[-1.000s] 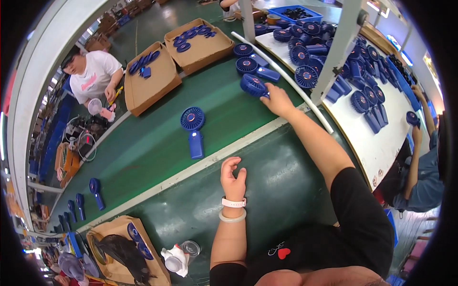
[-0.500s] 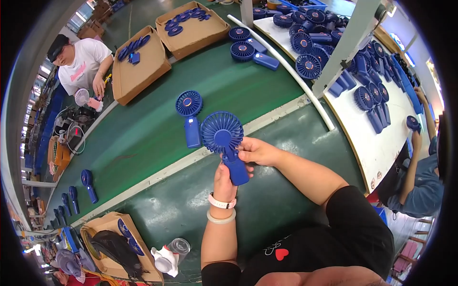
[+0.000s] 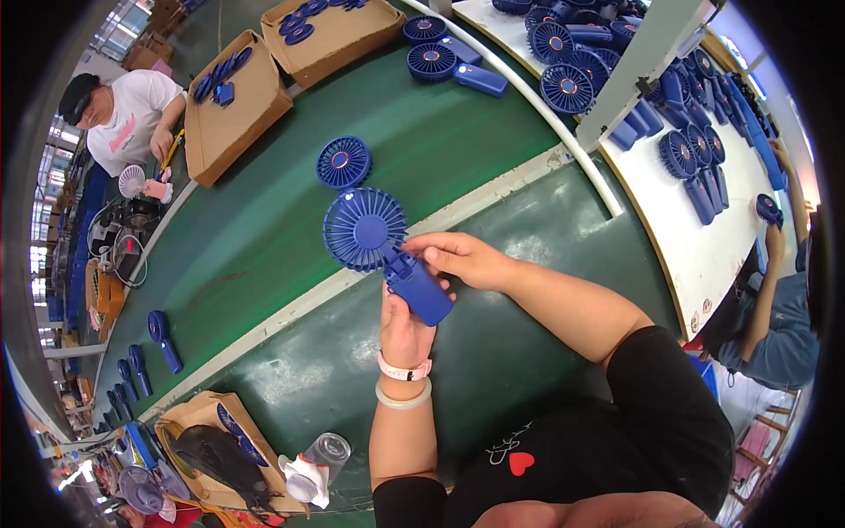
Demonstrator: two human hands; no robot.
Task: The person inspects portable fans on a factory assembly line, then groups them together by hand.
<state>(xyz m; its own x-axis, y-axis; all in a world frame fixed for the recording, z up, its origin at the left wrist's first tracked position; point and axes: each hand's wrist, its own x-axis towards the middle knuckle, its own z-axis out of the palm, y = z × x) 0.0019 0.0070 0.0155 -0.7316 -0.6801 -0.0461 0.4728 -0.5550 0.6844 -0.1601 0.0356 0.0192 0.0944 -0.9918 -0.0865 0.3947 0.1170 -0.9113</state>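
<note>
My left hand (image 3: 407, 327) is closed around the handle of a blue handheld fan (image 3: 421, 289). The fan's round slatted head tips up and to the left, with its plain hub facing me. Thumb and forefinger of my right hand (image 3: 466, 260) grip the fan at the hinge between head and handle; the exact contact is partly hidden. Just beyond lies a second blue fan (image 3: 343, 162) on the green belt, its handle covered by the held one.
Two more fans (image 3: 431, 62) lie farther along the belt, near a white pipe (image 3: 528, 95). Cardboard trays (image 3: 255, 110) hold fan parts. Many fans cover the white table (image 3: 647, 194) at right. A clear cup (image 3: 329, 451) stands near left. Two people work nearby.
The held fan has shifted left and tilted, its head now leaning left over the other fan's handle. My right hand stays at its hinge. The whole view has shifted slightly.
</note>
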